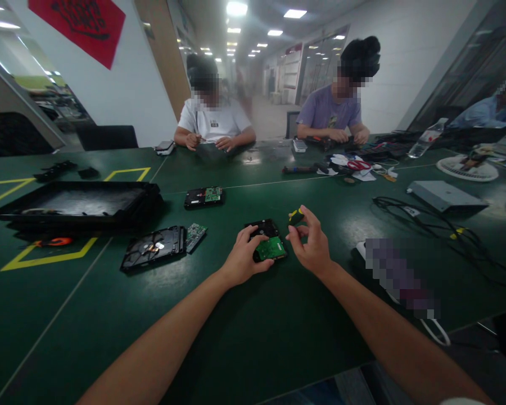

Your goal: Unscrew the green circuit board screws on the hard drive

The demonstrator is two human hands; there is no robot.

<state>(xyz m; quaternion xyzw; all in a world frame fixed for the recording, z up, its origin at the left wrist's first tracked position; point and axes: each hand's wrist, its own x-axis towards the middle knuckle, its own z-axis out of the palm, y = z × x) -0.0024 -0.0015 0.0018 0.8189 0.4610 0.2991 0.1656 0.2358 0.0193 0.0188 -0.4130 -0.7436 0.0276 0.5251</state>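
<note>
A hard drive (275,246) lies on the green table in front of me, its green circuit board facing up. My left hand (247,253) grips it from the left, thumb at the near edge and fingers over its top. Just right of the drive, my right hand (310,242) is raised and pinches a small screwdriver (296,217) with a yellow and black handle. Its shaft cannot be made out. Left of my hands are an opened hard drive (154,249) and a loose circuit board (196,236). Another hard drive (204,197) sits farther back.
Stacked black trays (76,205) stand at the left, beside an orange-handled tool (54,242). To the right are a blurred-out phone-like object (398,275), black cables (438,222), a grey metal box (444,194) and a water bottle (427,138). Two people work across the table.
</note>
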